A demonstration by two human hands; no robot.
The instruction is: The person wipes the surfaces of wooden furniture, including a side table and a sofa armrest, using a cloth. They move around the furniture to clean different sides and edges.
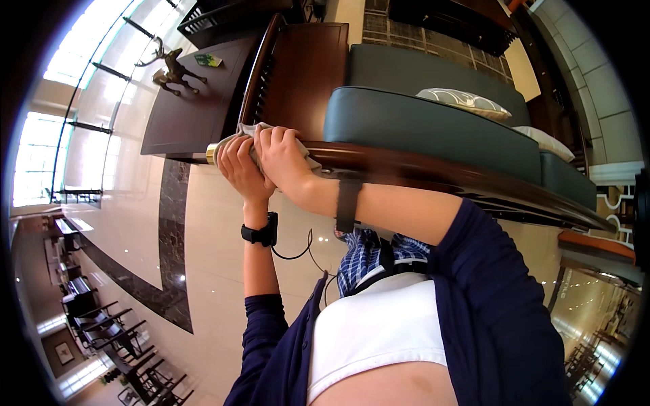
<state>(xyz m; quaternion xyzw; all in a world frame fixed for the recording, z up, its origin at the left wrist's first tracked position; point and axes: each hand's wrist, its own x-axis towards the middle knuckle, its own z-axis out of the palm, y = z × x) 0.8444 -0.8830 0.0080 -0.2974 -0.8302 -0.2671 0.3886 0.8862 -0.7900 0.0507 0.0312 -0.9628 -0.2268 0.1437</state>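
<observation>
My left hand [241,167] and my right hand [282,152] are side by side on a light grey-beige cloth [310,156]. The cloth is draped over the corner end of the dark wooden sofa's top rail [365,155]. Both hands curl over it, with the fingers bent and pressed down. A gold-coloured metal cap [210,153] shows just left of my left hand. Most of the corner under the cloth is hidden.
Blue-green cushions [396,116] and a patterned pillow [464,103] lie on the sofa. A bronze-coloured deer figure [175,71] stands on a dark side cabinet [195,111] at the left. A thin black cable [292,258] hangs from my left wrist device.
</observation>
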